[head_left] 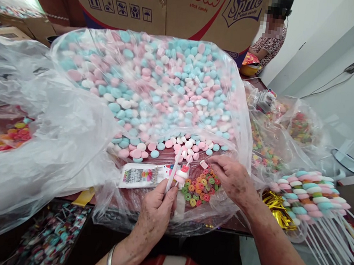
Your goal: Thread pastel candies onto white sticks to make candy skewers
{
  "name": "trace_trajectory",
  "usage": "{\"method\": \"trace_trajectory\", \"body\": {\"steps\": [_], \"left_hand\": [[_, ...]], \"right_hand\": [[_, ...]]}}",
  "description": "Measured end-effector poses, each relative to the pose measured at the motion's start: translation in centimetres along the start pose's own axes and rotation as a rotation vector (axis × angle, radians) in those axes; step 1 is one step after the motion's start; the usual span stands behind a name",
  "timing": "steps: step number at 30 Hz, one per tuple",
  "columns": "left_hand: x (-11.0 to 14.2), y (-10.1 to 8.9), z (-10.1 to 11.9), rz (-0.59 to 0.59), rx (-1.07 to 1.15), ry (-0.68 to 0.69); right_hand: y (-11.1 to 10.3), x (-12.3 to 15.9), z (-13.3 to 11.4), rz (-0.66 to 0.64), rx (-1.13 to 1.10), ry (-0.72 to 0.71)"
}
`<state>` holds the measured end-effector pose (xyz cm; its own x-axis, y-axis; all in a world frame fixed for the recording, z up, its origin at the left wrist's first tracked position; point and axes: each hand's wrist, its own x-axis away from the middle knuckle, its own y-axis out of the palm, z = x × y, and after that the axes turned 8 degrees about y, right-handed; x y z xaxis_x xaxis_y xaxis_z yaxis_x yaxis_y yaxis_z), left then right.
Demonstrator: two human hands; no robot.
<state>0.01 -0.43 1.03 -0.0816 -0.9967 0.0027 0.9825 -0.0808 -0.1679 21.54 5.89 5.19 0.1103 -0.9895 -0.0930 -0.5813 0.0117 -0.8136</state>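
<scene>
- the left hand is closed on two white sticks, thumb against fingers, low down near their bottom ends; that low hold probably leaves the upper lengths bare.
- one of those sticks bears threaded sweets, pink, white and red, just above the fingers; it leans to the right, seemingly to face the other hand.
- the right hand is at the far right edge of the ring sweets, fingers bent and narrow; a small pale piece is right at the fingertips, but i cannot tell whether it is pinched.
- the ring sweets lie loose on the near side, likely so either hand can reach them.
- beyond them, pink, blue and white round sweets fill a big clear bag; some lie out at its near side, apparently for easy picking.
- a white packet lies flat, left of the sticks.
- loaded skewers rest at the right beside gold ties, perhaps to keep them out of the way.
</scene>
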Motion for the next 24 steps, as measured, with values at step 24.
{"method": "trace_trajectory", "body": {"steps": [24], "left_hand": [[-0.2, 0.4, -1.4, 0.094, 0.083, -0.007]], "right_hand": [[1.1, -1.4, -1.8, -0.212, -1.303, 0.372]]}}
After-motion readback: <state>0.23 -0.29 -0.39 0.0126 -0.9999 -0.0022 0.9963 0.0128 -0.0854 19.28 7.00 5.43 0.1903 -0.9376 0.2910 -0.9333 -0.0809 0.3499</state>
